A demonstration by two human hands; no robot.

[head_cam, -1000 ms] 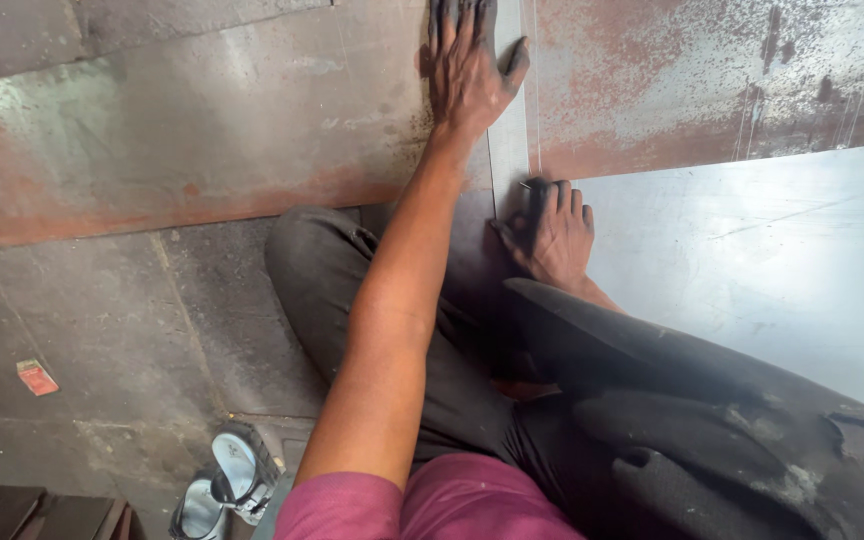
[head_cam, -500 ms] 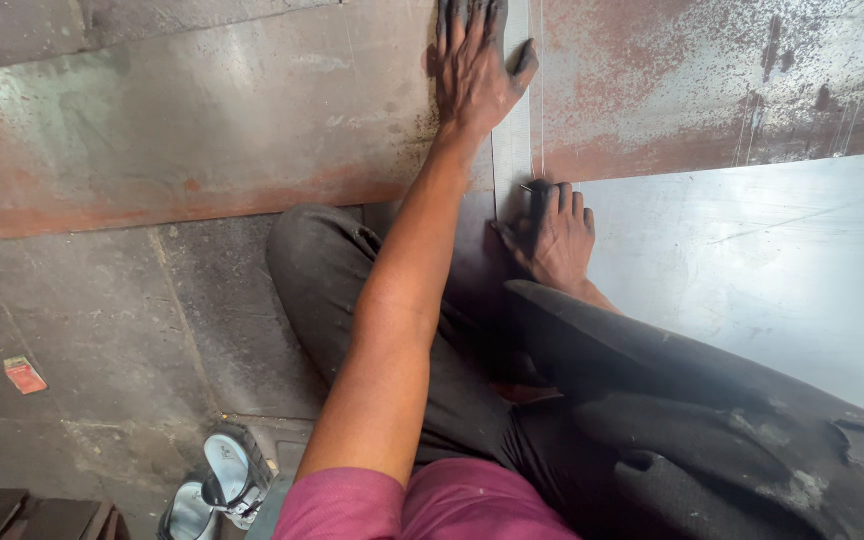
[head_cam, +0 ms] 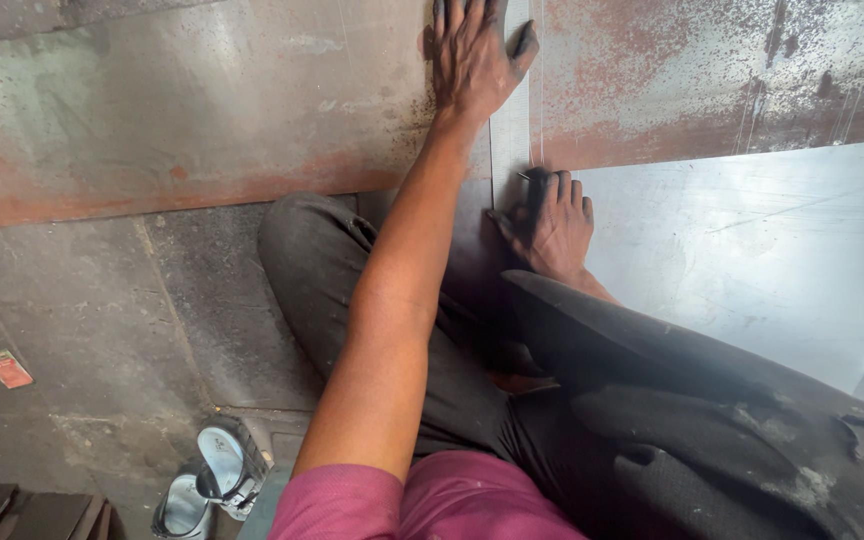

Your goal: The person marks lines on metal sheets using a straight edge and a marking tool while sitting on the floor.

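Note:
My left hand (head_cam: 472, 55) lies flat with spread fingers at the top of the view. It presses down on a rusty steel sheet (head_cam: 192, 110) and on a long grey metal straightedge (head_cam: 510, 130) that runs down from it. My right hand (head_cam: 555, 228) rests lower, right beside the straightedge, where the rusty sheet meets a brighter grey sheet (head_cam: 742, 250). Its fingers are curled around a thin metal scriber (head_cam: 524, 180) whose tip touches the straightedge's edge. My raised knee hides the right forearm.
I squat in dark trousers (head_cam: 672, 400) on a stained concrete floor (head_cam: 102, 320). A pair of blue-and-white sandals (head_cam: 207, 480) lies at the lower left. A small red scrap (head_cam: 8, 368) sits near the left edge.
Both hands stay where they were on the straightedge and sheet. Only the view has shifted slightly.

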